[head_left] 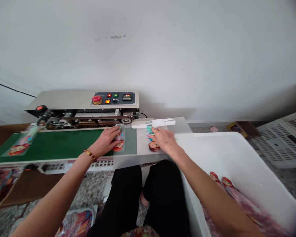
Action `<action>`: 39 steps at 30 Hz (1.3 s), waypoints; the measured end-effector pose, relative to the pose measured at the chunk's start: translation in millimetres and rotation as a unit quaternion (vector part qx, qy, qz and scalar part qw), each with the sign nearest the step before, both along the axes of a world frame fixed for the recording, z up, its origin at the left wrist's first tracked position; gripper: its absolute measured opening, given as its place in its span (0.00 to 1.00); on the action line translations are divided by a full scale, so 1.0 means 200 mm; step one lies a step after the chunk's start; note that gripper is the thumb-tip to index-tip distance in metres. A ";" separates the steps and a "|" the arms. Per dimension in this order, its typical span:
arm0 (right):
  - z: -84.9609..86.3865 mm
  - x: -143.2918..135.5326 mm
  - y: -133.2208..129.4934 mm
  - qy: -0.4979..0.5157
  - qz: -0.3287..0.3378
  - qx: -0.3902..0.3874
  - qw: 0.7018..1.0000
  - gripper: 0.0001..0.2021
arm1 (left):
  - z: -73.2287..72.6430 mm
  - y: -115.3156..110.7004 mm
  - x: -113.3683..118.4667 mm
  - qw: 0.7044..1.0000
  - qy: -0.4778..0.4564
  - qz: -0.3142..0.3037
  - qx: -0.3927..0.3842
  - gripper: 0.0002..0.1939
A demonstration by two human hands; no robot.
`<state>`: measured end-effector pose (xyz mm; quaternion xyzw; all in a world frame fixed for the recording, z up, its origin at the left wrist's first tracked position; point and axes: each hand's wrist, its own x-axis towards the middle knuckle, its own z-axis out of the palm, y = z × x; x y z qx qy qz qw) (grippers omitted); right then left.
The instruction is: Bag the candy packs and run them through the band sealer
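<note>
My left hand [108, 140] lies with fingers and thumb spread on a clear plastic packet [119, 146], at the right end of the green conveyor belt [71, 143]. A red-haired cartoon figure shows inside this packet. My right hand [165, 141] has its fingers closed at the edge of a second item, a cartoon figure with brown hair [153, 146] and a teal top part. This item rests on the white and translucent sheet [141, 141] to the right of the belt. Another packet with a red-haired figure [21, 146] sits at the belt's left end.
Behind the belt stands a band sealing machine [84, 100] with a red stop button [97, 99] and lit switches. A white bin [222, 144] at the right holds several red-haired packets [228, 182]. An open cardboard box [27, 187] is below left; a white crate [281, 138] stands far right.
</note>
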<state>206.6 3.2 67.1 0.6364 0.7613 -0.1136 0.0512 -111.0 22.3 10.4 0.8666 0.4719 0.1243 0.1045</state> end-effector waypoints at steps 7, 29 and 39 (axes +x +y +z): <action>-0.07 -0.20 0.03 0.063 0.023 0.028 0.997 0.17 | 0.02 -0.09 0.31 0.995 -0.039 0.059 0.077 0.18; -0.01 0.10 -0.20 0.066 -0.095 -0.011 0.993 0.16 | 0.00 -0.07 0.07 0.999 0.004 0.032 0.007 0.24; 0.12 -0.24 -0.25 0.428 0.005 -0.069 0.901 0.16 | 0.15 -0.47 -0.12 0.958 -0.175 0.228 -0.014 0.20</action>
